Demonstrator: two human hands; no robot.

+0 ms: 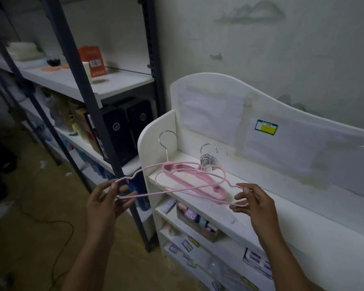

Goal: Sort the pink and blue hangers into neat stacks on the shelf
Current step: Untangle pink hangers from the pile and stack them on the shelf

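I hold one pink hanger (156, 193) level in the air in front of the white shelf unit. My left hand (105, 203) pinches its left end and my right hand (253, 203) pinches its right end. Its metal hook (166, 139) points up and away from me. Behind it, a stack of pink hangers (200, 181) lies flat on the top shelf (282, 206), their metal hooks (207, 155) bunched together at the back. No blue hanger is in view.
A dark metal rack (88, 97) with boxes and an orange carton (91, 59) stands to the left, one post close to my left hand. Lower white shelves (198, 225) hold small packaged goods. A black cable (57, 248) lies on the floor.
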